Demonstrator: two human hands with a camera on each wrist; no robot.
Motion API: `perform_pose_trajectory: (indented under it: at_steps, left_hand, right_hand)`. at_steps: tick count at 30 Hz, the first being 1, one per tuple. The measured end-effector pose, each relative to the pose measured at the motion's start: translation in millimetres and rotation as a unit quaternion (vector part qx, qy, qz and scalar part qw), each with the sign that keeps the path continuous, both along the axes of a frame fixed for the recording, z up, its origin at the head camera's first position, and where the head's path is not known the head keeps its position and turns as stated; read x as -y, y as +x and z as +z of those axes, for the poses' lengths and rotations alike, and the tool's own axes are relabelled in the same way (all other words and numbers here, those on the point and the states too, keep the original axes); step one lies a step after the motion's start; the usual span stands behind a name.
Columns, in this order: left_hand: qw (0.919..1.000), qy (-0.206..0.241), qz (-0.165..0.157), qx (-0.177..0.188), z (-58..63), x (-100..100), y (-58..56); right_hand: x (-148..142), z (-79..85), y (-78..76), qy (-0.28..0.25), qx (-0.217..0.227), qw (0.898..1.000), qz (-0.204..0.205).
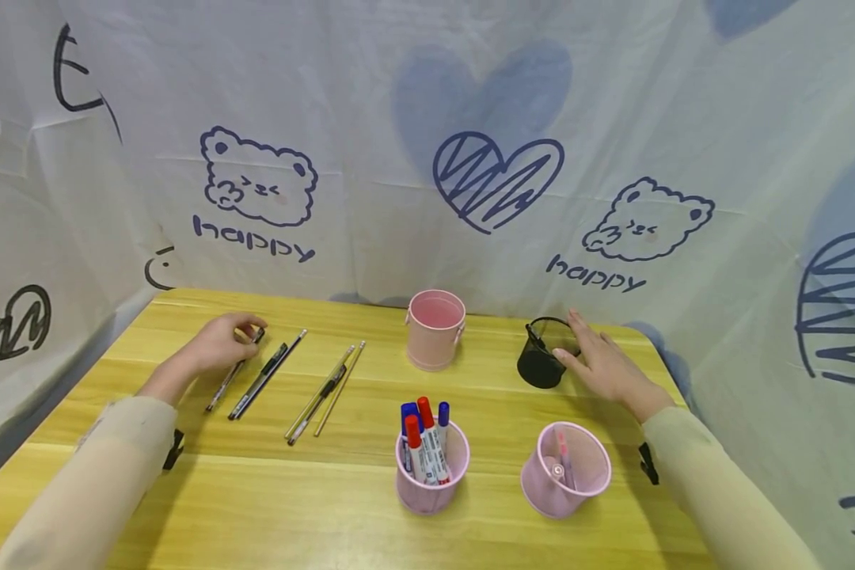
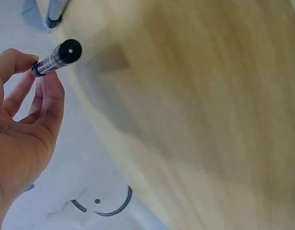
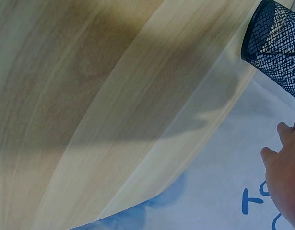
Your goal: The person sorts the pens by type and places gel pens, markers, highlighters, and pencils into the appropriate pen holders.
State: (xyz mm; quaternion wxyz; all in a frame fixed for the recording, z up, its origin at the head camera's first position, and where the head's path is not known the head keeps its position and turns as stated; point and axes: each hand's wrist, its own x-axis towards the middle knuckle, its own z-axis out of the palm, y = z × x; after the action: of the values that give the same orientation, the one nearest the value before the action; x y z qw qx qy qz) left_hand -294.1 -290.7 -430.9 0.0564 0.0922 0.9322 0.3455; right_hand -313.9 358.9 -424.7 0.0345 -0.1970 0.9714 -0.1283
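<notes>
My left hand (image 1: 221, 347) is at the left of the table, pinching a clear-barrelled black-capped pen (image 1: 229, 380) near its capped end. In the left wrist view the black cap of this pen (image 2: 65, 53) points toward the camera, past the thumb and fingertips. My right hand (image 1: 606, 366) is at the right rear, beside a black mesh pen cup (image 1: 539, 369), its thumb overlapping the cup in the head view. The right wrist view has a gap between the fingers (image 3: 269, 155) and the mesh cup (image 3: 281, 52).
Other pens (image 1: 260, 389) and pencils (image 1: 338, 389) lie right of my left hand. A pink bucket (image 1: 433, 344) stands at the back. Nearer me, one pink mesh cup (image 1: 427, 499) holds red- and blue-capped markers (image 1: 427, 451); another pink cup (image 1: 552, 495) has a few items inside.
</notes>
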Motion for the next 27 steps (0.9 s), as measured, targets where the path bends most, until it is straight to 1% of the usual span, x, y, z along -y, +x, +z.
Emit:
perform_pose_trajectory:
  at_steps: [6, 15, 22, 27]
  left_hand:
    - [0.9996, 0.004, -0.007, -0.026, 10.3, -6.6, 4.6]
    - [0.9977, 0.015, 0.0, -0.067, 33.6, -23.0, 13.6]
    - [0.9954, 0.034, -0.004, -0.089, 52.6, -41.4, 21.9]
    - [0.9918, 0.055, 0.001, -0.116, 62.1, -58.0, 26.6]
  right_hand:
    - [-1.0, -2.0, -0.5, -0.001, -0.002, 1.0, 0.0]
    - [-0.8, -2.0, -0.4, -0.002, -0.006, 1.0, 0.001]
    - [-0.5, -0.8, -1.2, -0.003, -0.003, 1.0, -0.001]
    - [-0.2, -1.6, -0.8, 0.0, -0.002, 1.0, 0.001]
